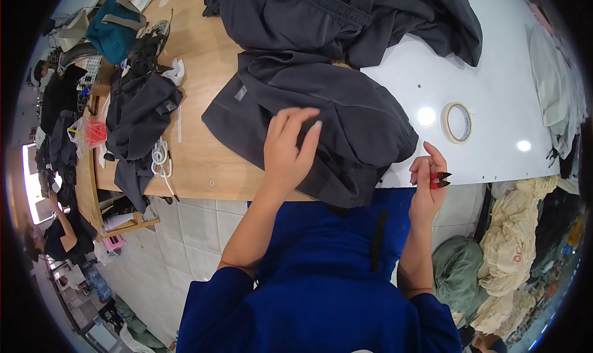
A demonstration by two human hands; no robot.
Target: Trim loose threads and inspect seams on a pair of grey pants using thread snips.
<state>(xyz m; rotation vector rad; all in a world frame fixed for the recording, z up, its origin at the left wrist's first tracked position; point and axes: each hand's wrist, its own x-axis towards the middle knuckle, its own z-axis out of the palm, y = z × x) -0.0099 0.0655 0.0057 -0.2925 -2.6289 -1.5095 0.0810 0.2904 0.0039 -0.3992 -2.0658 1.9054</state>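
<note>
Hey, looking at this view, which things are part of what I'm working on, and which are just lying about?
Seemingly part of the job:
- dark grey garment, under the left hand
- red snips, in the right hand

Seemingly just lying about:
- tape roll
- white cord
- cream cloth bundle

Red snips (436, 181): handles mostly hidden by the right grip (426, 189). Left grip (287, 149): fingers slightly blurred, palm side hidden, can't tell if it's touching the dark grey garment (352, 121). Light patch (241, 93) on that garment: too small to make out. Upper dark grey cloth (309, 13): cut off by top edge, same for desk (197, 62). Blue shirt (321, 297): cut off at bottom. Far-left person (60, 235): too small, hands' work unclear.
</note>
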